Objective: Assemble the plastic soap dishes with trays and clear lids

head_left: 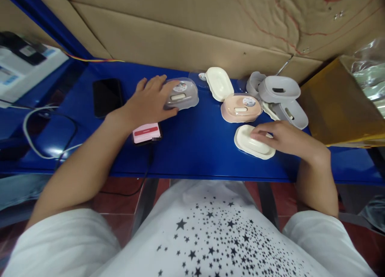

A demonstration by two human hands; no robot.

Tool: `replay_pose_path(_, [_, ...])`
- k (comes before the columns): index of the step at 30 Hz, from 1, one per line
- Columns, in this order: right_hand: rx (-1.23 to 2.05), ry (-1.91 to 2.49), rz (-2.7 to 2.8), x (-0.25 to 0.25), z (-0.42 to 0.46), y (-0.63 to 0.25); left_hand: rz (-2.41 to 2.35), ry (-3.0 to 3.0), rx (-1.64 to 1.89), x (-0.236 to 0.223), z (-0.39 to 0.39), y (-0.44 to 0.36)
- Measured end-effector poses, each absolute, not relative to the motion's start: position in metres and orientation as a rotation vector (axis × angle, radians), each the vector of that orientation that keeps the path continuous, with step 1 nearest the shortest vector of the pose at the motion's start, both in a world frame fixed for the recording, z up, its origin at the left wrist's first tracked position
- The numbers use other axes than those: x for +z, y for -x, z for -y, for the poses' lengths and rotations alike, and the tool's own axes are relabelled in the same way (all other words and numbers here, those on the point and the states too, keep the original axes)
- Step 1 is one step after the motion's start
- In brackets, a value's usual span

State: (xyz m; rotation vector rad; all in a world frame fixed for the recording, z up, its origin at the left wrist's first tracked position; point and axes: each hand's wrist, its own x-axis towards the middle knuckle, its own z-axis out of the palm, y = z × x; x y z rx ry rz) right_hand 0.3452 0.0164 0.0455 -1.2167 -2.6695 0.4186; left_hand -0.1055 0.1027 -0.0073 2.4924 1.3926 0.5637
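Note:
My left hand [153,97] lies with its fingers spread at the left end of a grey soap box [186,98] with a clear lid and a round label. Its index finger and thumb lie along that box's end. My right hand [276,136] is over a cream soap dish part [248,142] near the table's front edge, thumb and fingers closed on its right side; the fingertips are partly hidden. Between the hands, farther back, sit a peach soap box [237,110] with a clear lid and a cream oval tray [221,84].
Grey oval parts [281,88] are piled at the back right beside a cardboard box [333,104] holding clear plastic. A lit phone [146,133] lies below my left wrist, a dark phone [106,97] to its left. A white cable [28,132] loops at the left. Cardboard [168,32] lines the back.

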Motion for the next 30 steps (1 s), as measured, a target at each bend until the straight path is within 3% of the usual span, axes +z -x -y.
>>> replay_pose_path(6, [0.553,0.970,2.688,0.041,-0.008,-0.319,-1.169,-2.700,0.612,0.005,-0.066,0.064])
replay_pose_path(10, [0.298,0.931,2.549,0.033,-0.019,-0.297,-0.452,-2.830,0.401,0.002,-0.020,0.023])
replay_pose_path(12, [0.113,0.986,2.582,0.027,-0.028,-0.290,-0.313,-2.862,0.345,-0.003,-0.008,0.016])
replay_pose_path(20, [-0.363,1.367,2.652,0.041,-0.068,-0.240,-0.611,-2.921,0.296,0.000,-0.032,0.036])
replay_pose_path(26, [-0.134,1.989,2.620,0.047,-0.133,-0.182,-0.797,-2.829,0.281,0.002,-0.055,0.051])
replay_pose_path(30, [-0.117,1.981,2.611,0.055,-0.136,-0.183,-0.992,-2.767,0.313,0.002,-0.064,0.061])
